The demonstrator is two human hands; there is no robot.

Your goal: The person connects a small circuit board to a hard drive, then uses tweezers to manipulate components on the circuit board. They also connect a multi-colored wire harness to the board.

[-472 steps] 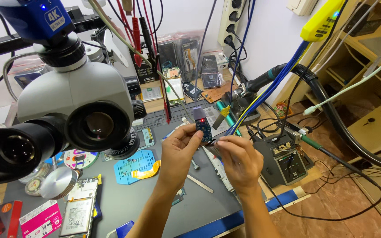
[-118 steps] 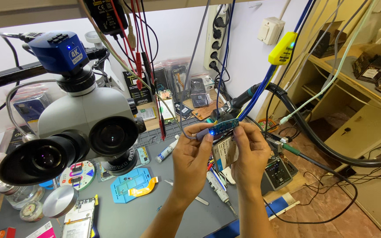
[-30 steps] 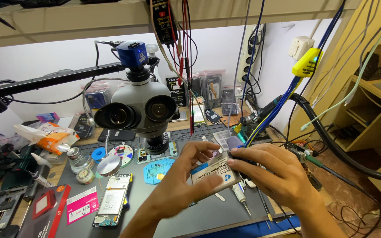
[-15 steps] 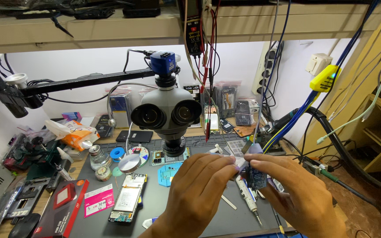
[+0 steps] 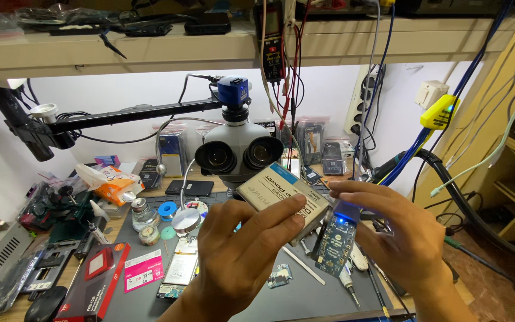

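Left hand (image 5: 242, 253) and right hand (image 5: 397, 232) raised together, fingers curled gripping.

Both hands are raised over the bench (image 5: 305, 298): the left hand (image 5: 242, 253) grips a flat grey box (image 5: 281, 200) with a blue corner, tilted, while the right hand (image 5: 397, 232) holds a small dark circuit board (image 5: 335, 244) with a blue light glowing at its top, just beside the box. Behind them stands a grey microscope (image 5: 236, 156), and a disassembled phone (image 5: 180, 268), a red case (image 5: 93, 277) and small jars (image 5: 141, 214) lie on the mat to the left.
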